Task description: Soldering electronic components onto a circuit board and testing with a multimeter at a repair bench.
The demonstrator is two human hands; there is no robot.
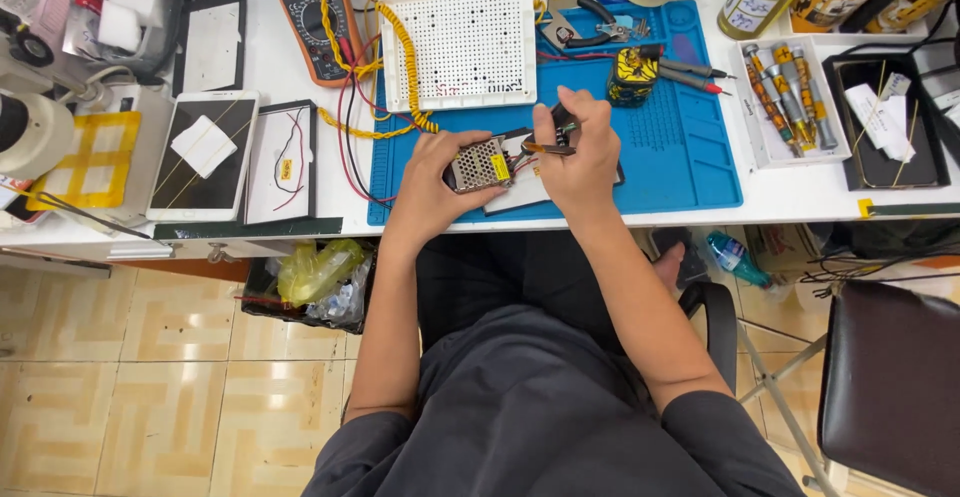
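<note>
My left hand (437, 173) grips a small metal box with a perforated cover (481, 165), holding it at the near edge of a blue work mat (668, 157). Thin coloured wires run from the box's right end. My right hand (578, 149) holds a slim tool with an orange-brown handle (546, 147), its tip at those wires. Under both hands lies a dark flat device with a white sheet on it (525, 192).
A white perforated tray (462, 42), yellow coiled cable (400, 47) and orange multimeter (305, 17) sit behind. A white tray of screwdrivers (790, 97) is right, a white tablet (203, 152) left. A black stool (890, 377) and a bin of bags (315, 282) stand below the table.
</note>
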